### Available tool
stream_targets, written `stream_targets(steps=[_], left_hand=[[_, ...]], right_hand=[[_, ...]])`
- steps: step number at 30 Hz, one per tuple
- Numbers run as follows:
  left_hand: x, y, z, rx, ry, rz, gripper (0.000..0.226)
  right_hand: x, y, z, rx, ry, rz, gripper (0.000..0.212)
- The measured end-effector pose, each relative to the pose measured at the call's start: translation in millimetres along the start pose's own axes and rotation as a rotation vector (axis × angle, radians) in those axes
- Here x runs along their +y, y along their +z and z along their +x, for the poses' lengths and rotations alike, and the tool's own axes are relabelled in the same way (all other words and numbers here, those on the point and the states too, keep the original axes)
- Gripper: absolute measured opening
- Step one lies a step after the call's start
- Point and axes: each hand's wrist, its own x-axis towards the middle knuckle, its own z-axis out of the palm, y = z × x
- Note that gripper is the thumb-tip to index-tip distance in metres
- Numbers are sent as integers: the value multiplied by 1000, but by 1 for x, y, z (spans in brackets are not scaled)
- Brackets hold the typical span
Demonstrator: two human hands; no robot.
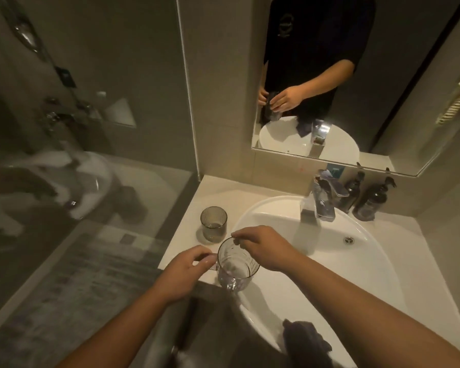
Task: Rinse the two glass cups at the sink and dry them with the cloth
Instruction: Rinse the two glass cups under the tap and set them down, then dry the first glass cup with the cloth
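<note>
Between both sets of fingers, over sink's (377, 264) near-left rim: held cup (237, 261). Left hand (182, 272) closed round its left wall; right hand (263, 247) pinched far rim, fingers (237, 239) curled over lip. Cup near upright, long axis roughly vertical, mouth up, tipped slightly toward onlooker. Second cup (213, 223) stood upright on worktop (215, 187), just beyond left fingers. Tap (322, 200) showed no visible stream. Cloth (306, 338) lay on near rim, below right forearm. Advice: keep wet glass over basin, grip firm, turn while rinsing.
</note>
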Motion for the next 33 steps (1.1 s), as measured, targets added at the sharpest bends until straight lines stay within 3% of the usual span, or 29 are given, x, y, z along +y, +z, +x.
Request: stream_targets(steps=[2, 6, 9, 20, 25, 28, 31, 33], left_hand=[[-17, -15, -4, 20, -42, -37, 33], [-51, -27, -6, 146, -153, -174, 17], [-73, -31, -2, 239, -233, -233, 18], [-113, -35, 34, 183, -271, -165, 18], [-124, -34, 46, 187, -225, -170, 6], [-119, -26, 41, 387, -315, -305, 33], [-108, -7, 8, 599, -367, -218, 26], [-98, 16, -23, 504, -321, -132, 14]], right_hand=[[-15, 12, 16, -16, -35, -33, 28], [-29, 31, 39, 45, 13, 69, 27], [-14, 36, 41, 99, 88, 144, 27], [82, 26, -58, 265, 495, 310, 23], [92, 28, -100, 261, 565, 174, 26], [89, 33, -123, 184, 564, 38, 30], [86, 41, -150, 143, 539, -52, 30], [84, 47, -170, 125, 488, -126, 31]])
